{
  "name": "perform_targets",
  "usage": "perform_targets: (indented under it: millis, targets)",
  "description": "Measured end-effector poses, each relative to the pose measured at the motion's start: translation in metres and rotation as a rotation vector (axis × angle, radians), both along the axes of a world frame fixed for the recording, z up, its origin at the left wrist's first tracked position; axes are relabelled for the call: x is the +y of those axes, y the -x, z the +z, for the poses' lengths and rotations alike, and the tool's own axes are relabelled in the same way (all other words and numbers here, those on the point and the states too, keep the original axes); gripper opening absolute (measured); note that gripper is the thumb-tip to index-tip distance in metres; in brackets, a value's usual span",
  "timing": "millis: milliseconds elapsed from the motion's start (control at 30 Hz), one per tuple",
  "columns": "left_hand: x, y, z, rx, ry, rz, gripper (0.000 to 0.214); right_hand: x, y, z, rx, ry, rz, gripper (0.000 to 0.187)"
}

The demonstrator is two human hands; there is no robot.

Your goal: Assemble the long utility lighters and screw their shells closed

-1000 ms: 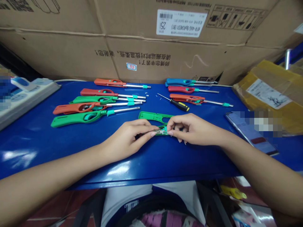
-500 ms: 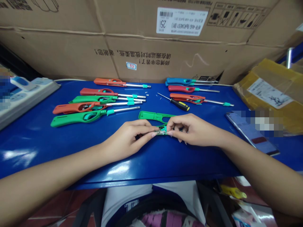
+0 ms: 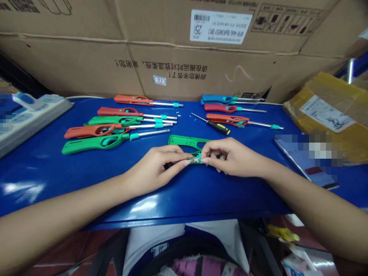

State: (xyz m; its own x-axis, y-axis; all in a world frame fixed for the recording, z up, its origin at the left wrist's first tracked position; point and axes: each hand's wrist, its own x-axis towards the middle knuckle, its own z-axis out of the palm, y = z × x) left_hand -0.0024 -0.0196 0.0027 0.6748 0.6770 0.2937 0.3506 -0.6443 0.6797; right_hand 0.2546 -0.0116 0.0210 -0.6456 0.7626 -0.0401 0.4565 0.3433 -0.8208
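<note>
An opened green gas lighter [image 3: 196, 161] lies between my hands near the table's middle, its metal and teal inner parts showing. My left hand [image 3: 159, 165] is closed, thumb and forefinger pinching the lighter's left side. From the right, my right hand [image 3: 232, 157] pinches at the teal part, the other fingers curled under. Both hands cover much of the lighter, so its ends are hidden. Just behind them lies the loose green casing half [image 3: 184, 141], inner side up. A black-and-yellow screwdriver [image 3: 219, 127] and a few tiny screws [image 3: 178, 114] lie farther back.
Several lighters, including a green lighter [image 3: 89, 145], lie on the left of the blue table [image 3: 115, 207]. More, including a red lighter [image 3: 220, 108], lie at the back right. A power strip [image 3: 37, 115], phone [image 3: 304, 163], yellow-taped parcel [image 3: 336, 111] and large carton [image 3: 166, 50] surround them.
My right hand's fingertips have shifted very slightly left along the lighter. My left hand keeps its pinch in the same place.
</note>
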Motion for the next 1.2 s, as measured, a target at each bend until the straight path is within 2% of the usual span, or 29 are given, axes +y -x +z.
perform_targets:
  millis: [900,1200]
  targets:
    - [-0.0001,-0.0012,-0.0022,-0.008,0.005,-0.027,0.026,0.0020,0.0006,-0.0058,0.028,-0.086,0.029,0.011]
    - [-0.0020,-0.0016,0.0004,-0.055,-0.029,0.049,0.026,-0.0004,0.0014,-0.0044,0.041,-0.047,-0.072,0.012]
